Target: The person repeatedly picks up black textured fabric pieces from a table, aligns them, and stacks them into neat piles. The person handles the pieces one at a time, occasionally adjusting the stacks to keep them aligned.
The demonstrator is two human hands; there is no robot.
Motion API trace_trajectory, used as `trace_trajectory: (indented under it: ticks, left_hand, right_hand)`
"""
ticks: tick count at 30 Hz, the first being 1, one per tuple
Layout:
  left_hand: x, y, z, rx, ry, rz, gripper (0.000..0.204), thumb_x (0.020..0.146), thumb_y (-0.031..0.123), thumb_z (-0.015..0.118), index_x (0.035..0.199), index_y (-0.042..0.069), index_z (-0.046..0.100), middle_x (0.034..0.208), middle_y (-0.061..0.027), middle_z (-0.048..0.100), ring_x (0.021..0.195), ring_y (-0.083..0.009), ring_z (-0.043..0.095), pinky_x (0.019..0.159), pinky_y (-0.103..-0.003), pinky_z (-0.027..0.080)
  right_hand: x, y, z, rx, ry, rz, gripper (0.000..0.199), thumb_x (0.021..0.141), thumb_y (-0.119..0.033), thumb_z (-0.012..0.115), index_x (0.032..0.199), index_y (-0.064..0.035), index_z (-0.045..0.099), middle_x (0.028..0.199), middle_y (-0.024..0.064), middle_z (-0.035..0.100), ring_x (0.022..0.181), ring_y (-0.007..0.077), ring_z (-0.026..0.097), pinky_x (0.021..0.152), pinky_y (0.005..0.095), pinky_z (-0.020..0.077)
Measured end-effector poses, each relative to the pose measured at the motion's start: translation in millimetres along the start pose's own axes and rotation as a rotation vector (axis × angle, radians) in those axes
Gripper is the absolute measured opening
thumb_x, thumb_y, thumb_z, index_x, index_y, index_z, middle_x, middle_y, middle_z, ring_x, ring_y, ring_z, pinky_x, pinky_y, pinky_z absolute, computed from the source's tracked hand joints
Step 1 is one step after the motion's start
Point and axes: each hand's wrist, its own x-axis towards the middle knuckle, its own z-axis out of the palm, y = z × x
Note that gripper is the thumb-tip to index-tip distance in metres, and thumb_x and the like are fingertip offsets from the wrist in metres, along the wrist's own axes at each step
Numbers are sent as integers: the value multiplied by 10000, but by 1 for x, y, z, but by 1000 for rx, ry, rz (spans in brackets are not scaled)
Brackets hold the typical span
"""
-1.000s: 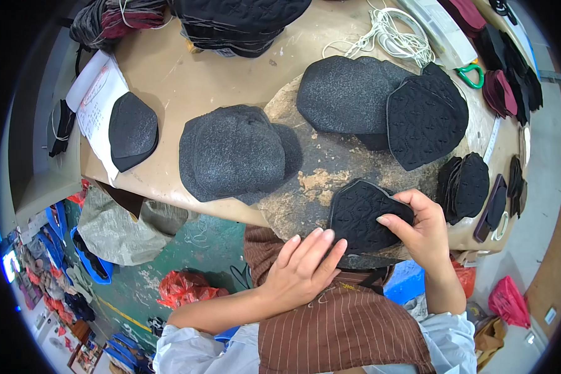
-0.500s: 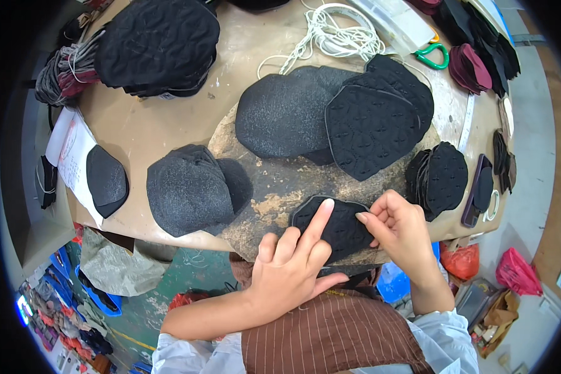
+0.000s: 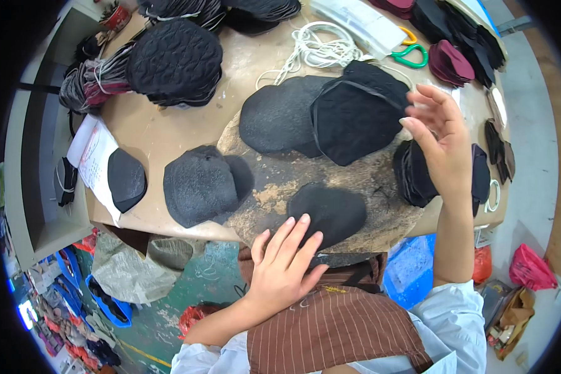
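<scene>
A smooth black rounded fabric piece [image 3: 330, 213] lies on the worn board [image 3: 274, 193] near the table's front edge. My left hand [image 3: 283, 265] rests at its lower left with fingers spread, the fingertips on its edge. Farther right, my right hand [image 3: 444, 134] is raised, thumb apart from the slightly blurred fingers, with nothing visible in it. Beside its thumb is the right edge of a pile of black quilted pieces [image 3: 361, 121], the top one rimmed. This pile overlaps a grey-black speckled stack [image 3: 277, 115]. Below the right hand stands another black stack [image 3: 414, 174], partly hidden.
More dark stacks sit at left [image 3: 199, 187] and far left [image 3: 174, 62]. A single dark piece [image 3: 126, 177] lies on white paper [image 3: 96, 156]. Toward the back are white cord [image 3: 327, 47], a clear plastic box [image 3: 358, 25], green-handled scissors [image 3: 411, 57] and maroon pieces [image 3: 450, 62].
My right hand has moved up and right, away from the front piece. The quilted piece at the front is gone, a smooth one shows there, and the upper pile's top looks different. My left hand's fingers have spread.
</scene>
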Motion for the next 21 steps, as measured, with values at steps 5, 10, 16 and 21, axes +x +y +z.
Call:
trace_trajectory:
  ticks: [5, 10, 16, 21]
  left_hand:
    - [-17, 1, 9, 103, -71, -38, 662, 728, 361, 741, 1292, 81, 537, 1428, -148, 428, 1321, -310, 379, 1100, -494, 146]
    - [-19, 3, 17, 109, -52, -43, 695, 720, 356, 752, 1308, 70, 518, 1441, -188, 394, 1330, -343, 367, 1102, -520, 138]
    - [-30, -6, 14, -39, 70, -15, 662, 678, 279, 787, 1254, 54, 548, 1406, -362, 307, 1293, -432, 383, 1065, -526, 243]
    - [-42, -8, 14, -96, 138, 20, 564, 663, 242, 793, 1168, 76, 604, 1403, -351, 276, 1259, -432, 423, 1046, -498, 287]
  right_hand:
    - [-29, 9, -77, -710, -257, 64, 510, 736, -132, 757, 1197, -6, 578, 984, 140, 584, 923, 281, 569, 823, 361, 449]
    - [-53, 13, -68, -802, -88, 123, 508, 728, -111, 760, 1178, 10, 559, 1008, 143, 549, 949, 301, 547, 839, 370, 439]
    - [-54, 6, -59, -890, 46, -25, 299, 738, -84, 756, 923, 2, 537, 933, 134, 561, 846, 298, 541, 754, 341, 442]
    - [-68, -30, -83, -19, 2, 150, 240, 746, -1, 730, 878, -9, 530, 920, 30, 624, 823, 112, 569, 744, 243, 462]
